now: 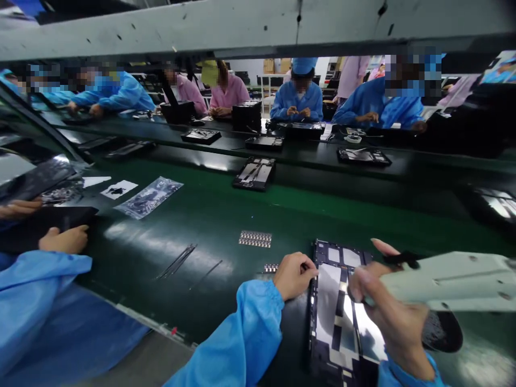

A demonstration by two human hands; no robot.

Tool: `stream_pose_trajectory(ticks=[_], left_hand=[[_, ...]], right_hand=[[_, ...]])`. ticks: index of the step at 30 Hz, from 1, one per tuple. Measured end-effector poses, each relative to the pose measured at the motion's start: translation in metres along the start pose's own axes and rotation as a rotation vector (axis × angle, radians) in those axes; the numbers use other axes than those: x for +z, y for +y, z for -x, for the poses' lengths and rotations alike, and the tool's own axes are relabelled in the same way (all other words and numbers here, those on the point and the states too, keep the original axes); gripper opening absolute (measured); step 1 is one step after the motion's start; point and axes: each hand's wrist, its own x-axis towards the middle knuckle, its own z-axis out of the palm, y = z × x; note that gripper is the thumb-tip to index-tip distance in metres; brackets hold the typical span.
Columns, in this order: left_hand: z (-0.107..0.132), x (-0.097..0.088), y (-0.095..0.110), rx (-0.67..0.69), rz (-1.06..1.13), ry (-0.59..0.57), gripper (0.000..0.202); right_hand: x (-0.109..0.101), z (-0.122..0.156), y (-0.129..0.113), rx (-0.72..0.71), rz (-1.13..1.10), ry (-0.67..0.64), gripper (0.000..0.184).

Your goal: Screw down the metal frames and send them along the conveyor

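In front of me lies a dark tablet-like device housing with silvery panels and black strips inside, tilted slightly in view. My left hand is closed in a pinch at its upper left edge. Whatever those fingertips hold is too small to make out. Above the housing's right side, my right hand has its fingers curled round the narrow end of a pale green, elongated object with dark parts, whose kind I cannot tell. Partly behind my left hand is a short strip of small metal parts; a larger sheet of them lies beyond.
Thin dark strips and a clear bag of parts lie to the left. Another housing sits farther back. A co-worker's hand is at far left, and people work opposite. A pale beam crosses overhead.
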Motion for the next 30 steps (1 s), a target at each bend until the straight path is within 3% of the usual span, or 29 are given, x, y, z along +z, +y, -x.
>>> stream_pose_trajectory(ticks=[5, 9, 12, 19, 24, 27, 30], left_hand=[[-0.012, 0.0, -0.006, -0.017, 0.028, -0.047, 0.009], [-0.022, -0.006, -0.006, -0.218, 0.169, -0.175, 0.036], [-0.026, -0.009, -0.004, -0.314, 0.258, -0.239, 0.034], [-0.025, -0.009, -0.004, -0.288, 0.253, -0.238, 0.029], [-0.024, -0.007, -0.002, -0.267, 0.215, -0.221, 0.025], [-0.023, -0.022, -0.002, -0.165, 0.158, -0.145, 0.018], [-0.017, -0.059, -0.006, -0.07, 0.052, 0.007, 0.013]], right_hand=[[0.033, -0.014, 0.021, 0.04, -0.042, -0.124, 0.05], [0.046, -0.019, 0.036, 0.057, -0.019, -0.152, 0.049], [0.048, -0.02, 0.042, 0.07, -0.002, -0.151, 0.047], [0.05, -0.02, 0.046, 0.081, 0.025, -0.155, 0.047], [0.052, -0.018, 0.046, 0.064, 0.058, -0.162, 0.035], [0.049, -0.015, 0.05, 0.023, 0.133, -0.17, 0.026], [0.044, -0.012, 0.057, 0.034, 0.208, -0.19, 0.021]])
